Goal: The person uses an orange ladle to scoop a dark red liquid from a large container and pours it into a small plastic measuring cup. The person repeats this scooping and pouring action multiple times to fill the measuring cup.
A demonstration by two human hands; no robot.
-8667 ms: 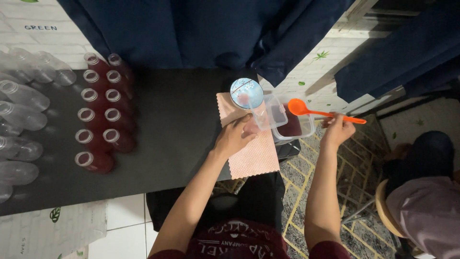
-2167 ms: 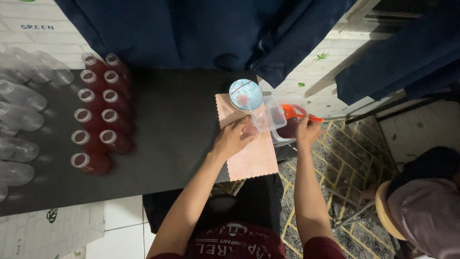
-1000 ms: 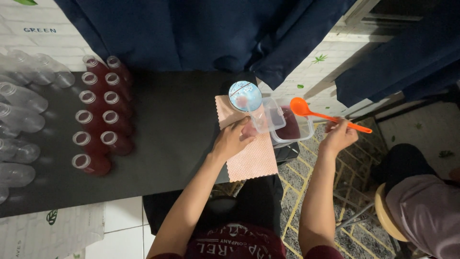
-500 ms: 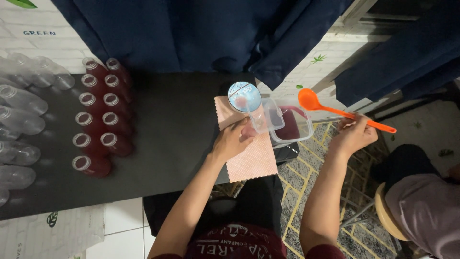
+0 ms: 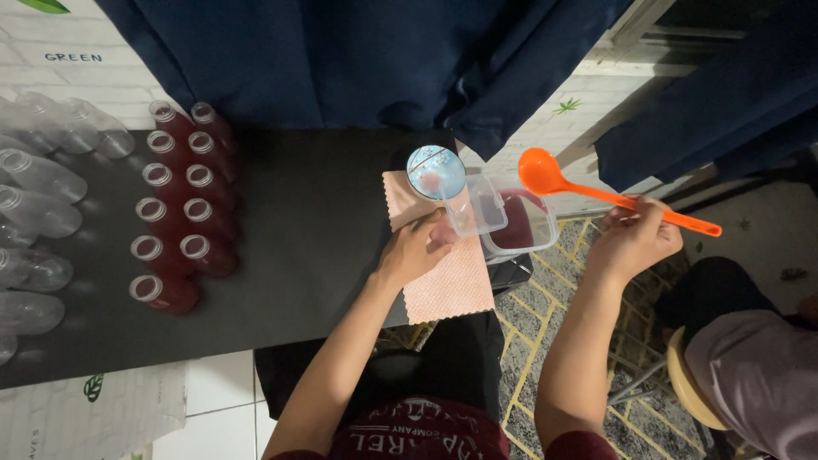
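My left hand (image 5: 415,249) grips a bottle (image 5: 445,228) that stands on a pink cloth (image 5: 450,285) on the black table (image 5: 298,213). A blue funnel (image 5: 435,172) sits in the bottle's mouth. My right hand (image 5: 635,241) holds an orange ladle (image 5: 596,192) by its handle, lifted above and to the right of a clear tub (image 5: 520,223) of dark red liquid at the table's right edge. The ladle's bowl hovers near the tub's far rim.
Two rows of bottles filled with red liquid (image 5: 181,209) stand on the left of the table. Several empty clear bottles (image 5: 34,221) lie further left. Dark blue curtains (image 5: 341,60) hang behind. Another person (image 5: 754,366) sits at the lower right.
The ladle dipped into the tub about two seconds ago, then my right hand lifted it out and swung it to the right. My left hand stayed on the bottle.
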